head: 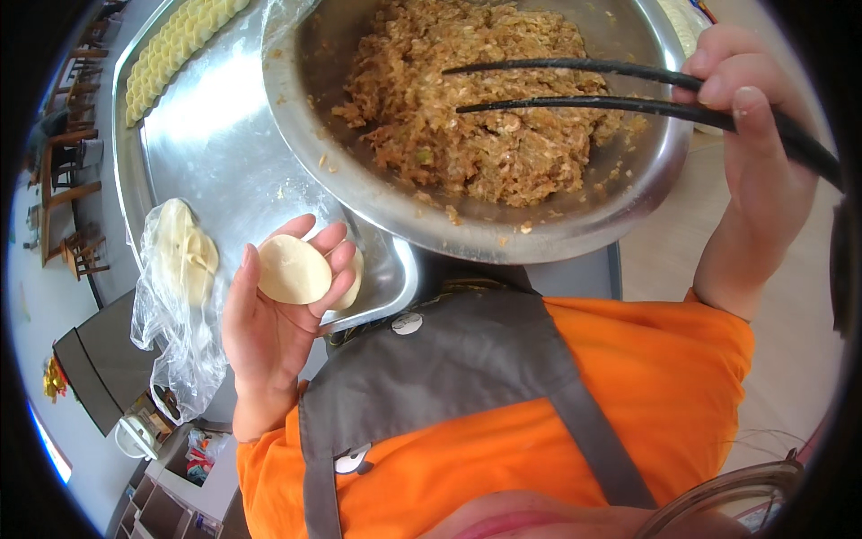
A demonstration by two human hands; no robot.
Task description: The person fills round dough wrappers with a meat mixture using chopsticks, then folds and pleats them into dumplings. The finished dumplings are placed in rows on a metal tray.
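Note:
A round dough wrapper [294,269] lies across the raised fingers of my left hand [279,316], with the thumb at its edge. Behind those fingers more round dough [350,286] shows on the tray's corner, partly hidden. My right hand [757,114] grips a pair of black chopsticks [606,104], their tips slightly apart over the filling. That filling, a brownish minced mixture [485,128], is heaped in a wide stainless steel bowl [431,226]. No filling shows on the wrapper.
Rows of pleated dumplings [178,50] line the far left of the metal tray [222,155]. A clear plastic bag [182,337] with dough [185,249] lies over the tray's left edge. The bowl overlaps the tray's right side. Wooden furniture [71,162] stands off to the left.

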